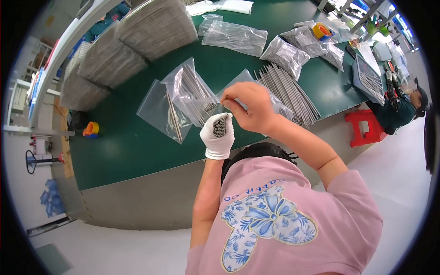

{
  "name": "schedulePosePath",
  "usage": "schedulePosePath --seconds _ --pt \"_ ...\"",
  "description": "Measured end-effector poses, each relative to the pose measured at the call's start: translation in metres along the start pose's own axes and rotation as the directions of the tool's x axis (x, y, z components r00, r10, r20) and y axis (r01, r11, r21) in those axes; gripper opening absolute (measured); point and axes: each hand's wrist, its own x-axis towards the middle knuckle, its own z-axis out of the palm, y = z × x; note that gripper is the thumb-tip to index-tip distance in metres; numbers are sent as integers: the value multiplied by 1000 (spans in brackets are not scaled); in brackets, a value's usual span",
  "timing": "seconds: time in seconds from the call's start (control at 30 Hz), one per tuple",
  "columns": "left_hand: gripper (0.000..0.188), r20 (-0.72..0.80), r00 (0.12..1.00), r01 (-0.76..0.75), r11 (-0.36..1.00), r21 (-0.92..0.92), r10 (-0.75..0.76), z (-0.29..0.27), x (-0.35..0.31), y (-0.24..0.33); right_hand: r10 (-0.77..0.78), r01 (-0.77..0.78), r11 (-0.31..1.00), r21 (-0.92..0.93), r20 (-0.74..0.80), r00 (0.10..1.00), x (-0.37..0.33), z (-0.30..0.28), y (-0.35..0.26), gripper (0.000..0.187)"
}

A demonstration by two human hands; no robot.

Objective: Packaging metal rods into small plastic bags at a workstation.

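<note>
My left hand (219, 143), in a white glove, is closed around a bundle of thin metal tubes (220, 128), their round hollow ends facing up. Just above and to the right is my bare right hand (253, 104), thumb and forefinger pinched near the top of the glove; what they hold, if anything, is too small to name. Beyond the left hand lies a clear plastic bag (173, 78) with metal tubes inside. A second clear bag (151, 103), with a few tubes, lies to its left. Loose tubes (289, 94) are spread in a row right of my hands.
Wrapped stacks of grey trays (156, 30) stand far left on the green table (128, 158). Bags of small metal parts (285, 55), an orange tape roll (322, 31) and flat clear bags (234, 39) lie far off. A co-worker (396, 110) sits right, beside a red stool (364, 128).
</note>
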Motion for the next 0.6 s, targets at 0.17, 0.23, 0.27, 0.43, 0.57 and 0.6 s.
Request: schedulePosePath --seconds 0.17,0.23,0.27,0.43,0.57,0.6 --pt "18 -1 1000 -1 1000 -11 1 4 2 -3 96 -98 995 11 131 987 -16 2 14 11" --pt "17 10 1000 26 1000 -5 -26 2 0 -1 111 -115 993 34 116 987 -23 3 15 10" --pt "17 2 999 32 999 -3 -32 3 -2 1 130 -136 989 56 89 987 -25 3 15 10" --pt "16 15 999 42 999 -32 -42 1 -1 -1 79 -82 996 25 97 992 -22 4 14 10" --pt "17 2 1000 23 1000 3 -23 3 1 -2 -39 51 996 -75 156 987 -19 1 12 12" --pt "17 10 1000 21 1000 0 -21 3 1 -1 -34 46 996 -80 150 988 -19 2 13 12"
